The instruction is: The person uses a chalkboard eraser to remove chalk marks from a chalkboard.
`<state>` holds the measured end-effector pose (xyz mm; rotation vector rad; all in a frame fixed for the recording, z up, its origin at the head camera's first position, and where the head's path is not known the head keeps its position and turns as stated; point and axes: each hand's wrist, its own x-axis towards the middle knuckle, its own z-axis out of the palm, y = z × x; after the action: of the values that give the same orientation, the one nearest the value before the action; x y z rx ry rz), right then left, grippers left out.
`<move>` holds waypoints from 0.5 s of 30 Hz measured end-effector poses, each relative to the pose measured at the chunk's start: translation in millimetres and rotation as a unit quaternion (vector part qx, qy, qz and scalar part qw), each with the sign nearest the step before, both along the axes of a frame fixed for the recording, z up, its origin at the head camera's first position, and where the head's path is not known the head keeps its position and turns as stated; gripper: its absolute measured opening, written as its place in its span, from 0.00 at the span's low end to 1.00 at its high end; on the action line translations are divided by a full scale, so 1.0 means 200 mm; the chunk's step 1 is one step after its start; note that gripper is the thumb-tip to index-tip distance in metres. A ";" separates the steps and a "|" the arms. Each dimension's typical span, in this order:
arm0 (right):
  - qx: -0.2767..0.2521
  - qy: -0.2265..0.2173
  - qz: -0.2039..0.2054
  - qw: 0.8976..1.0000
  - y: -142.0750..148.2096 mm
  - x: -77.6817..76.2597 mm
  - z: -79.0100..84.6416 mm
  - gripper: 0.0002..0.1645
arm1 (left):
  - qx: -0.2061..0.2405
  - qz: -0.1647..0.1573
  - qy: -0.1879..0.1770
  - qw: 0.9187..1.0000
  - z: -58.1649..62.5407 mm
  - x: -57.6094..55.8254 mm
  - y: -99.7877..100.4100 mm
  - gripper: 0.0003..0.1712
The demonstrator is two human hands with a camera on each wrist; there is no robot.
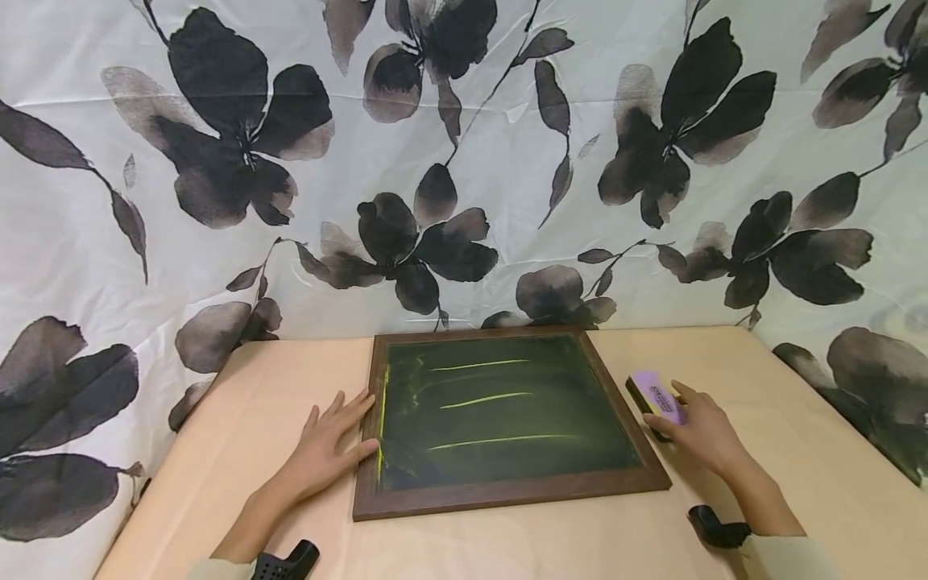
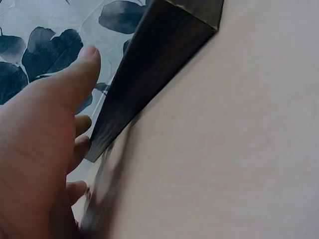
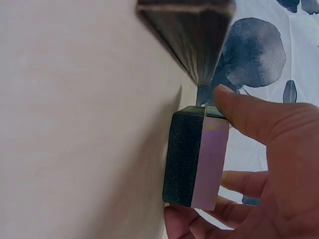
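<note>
A chalkboard [image 1: 500,411] in a dark brown wooden frame lies on the table, with several yellow chalk lines across its dark green face. My left hand [image 1: 328,451] is at the frame's left edge, fingers spread and thumb and fingertips on the wood. In the left wrist view, the left hand [image 2: 40,149] is beside the frame's dark side [image 2: 144,64]. To the right of the board, my right hand [image 1: 702,427] grips a chalkboard eraser [image 1: 656,396] with a purple top and dark felt. The right wrist view has the eraser [image 3: 192,159] between thumb and fingers of the right hand [image 3: 279,154].
The board rests on a light peach tabletop [image 1: 507,540]. Behind it hangs a white cloth [image 1: 522,185] with dark flower prints, which also runs down both sides. A black wrist device [image 1: 718,528] sits on the right wrist, another [image 1: 290,561] on the left.
</note>
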<state>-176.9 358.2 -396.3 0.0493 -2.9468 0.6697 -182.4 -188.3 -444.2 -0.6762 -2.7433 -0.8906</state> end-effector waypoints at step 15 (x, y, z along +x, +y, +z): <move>0.009 0.014 -0.021 1.000 -0.02 -0.02 0.04 0.44 | -0.032 -0.001 0.015 0.999 0.01 0.01 0.00 0.40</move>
<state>-180.8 353.5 -388.5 -0.0016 -2.9177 0.6320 -181.2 -188.8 -442.2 -0.6975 -2.7548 -0.7898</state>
